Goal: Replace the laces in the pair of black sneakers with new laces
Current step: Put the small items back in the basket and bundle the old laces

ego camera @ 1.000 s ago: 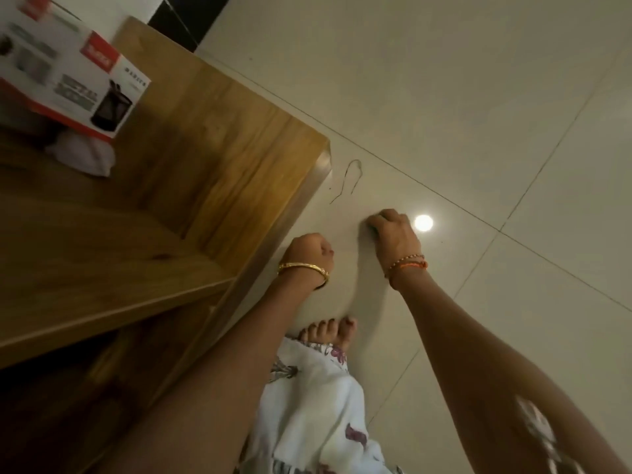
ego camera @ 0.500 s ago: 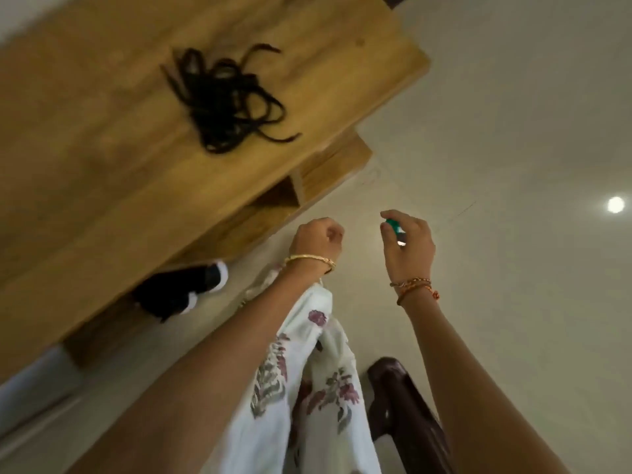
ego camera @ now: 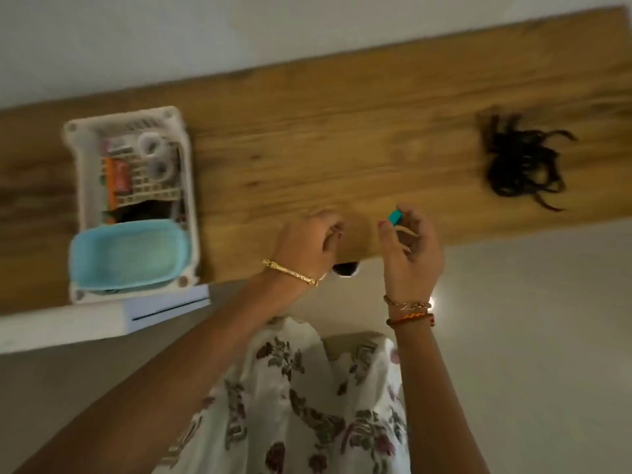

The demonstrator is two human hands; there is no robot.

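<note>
1. Wood-grain desk [ego camera: 307, 142] runs left to right across the far half of the view; pale floor [ego camera: 530, 336] on the near right.
2. My right hand [ego camera: 412, 254]: fingers curled, pinching a small teal object [ego camera: 395, 216] at the fingertips, held over the near edge of the desk. A thin tan strand seems to cross the palm; too blurred to say what it is.
3. My left hand [ego camera: 306, 242]: fingers curled in, just left of the right hand, apart from it. Cannot tell whether it grips anything. Gold bangle [ego camera: 290, 272] on that wrist; thread bracelets [ego camera: 408, 311] on the right wrist.
4. Black laces [ego camera: 523, 165]: loose tangled pile lying on the desk, far right, well apart from both hands.
5. Black sneaker [ego camera: 345, 269]: only a small dark part with a white edge shows, below the near edge of the desk, between my wrists. Second sneaker not seen.
6. White plastic basket [ego camera: 189, 159] stands on the left end of the desk. Inside: a light blue tub [ego camera: 128, 254] at the near end, two tape rolls [ego camera: 155, 155] and an orange item at the far end; the rest blurred.
7. White surface [ego camera: 68, 328] juts out just near the basket, under the desk edge.
8. White floral-print garment [ego camera: 307, 405] at near centre, between my forearms.
</note>
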